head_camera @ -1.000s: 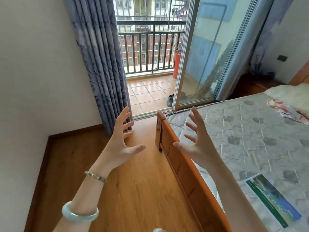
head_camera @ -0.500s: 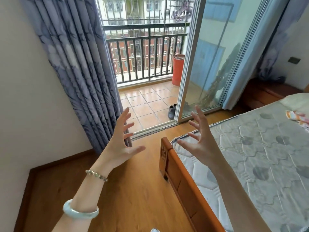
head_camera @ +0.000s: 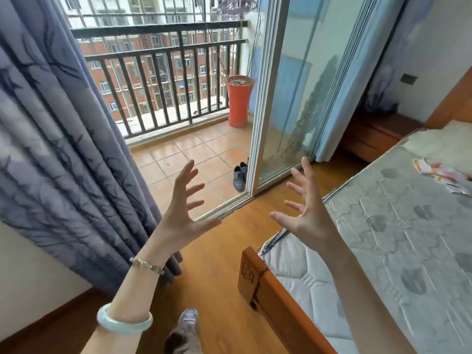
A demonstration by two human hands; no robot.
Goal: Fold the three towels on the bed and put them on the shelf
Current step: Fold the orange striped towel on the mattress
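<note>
Bed (head_camera: 396,238) right, curtain (head_camera: 63,149) left, balcony (head_camera: 184,154) ahead.
A towel (head_camera: 441,175) lies on the bed's far side; a nightstand (head_camera: 375,134) stands behind the bed. On the balcony, a pot (head_camera: 239,100) stands by the railing (head_camera: 158,80), shoes (head_camera: 240,175) just beside the door (head_camera: 288,98).

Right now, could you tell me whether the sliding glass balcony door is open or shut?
Open: the sliding glass balcony door sits slid aside, leaving a gap through which the tiled balcony floor shows.
</note>
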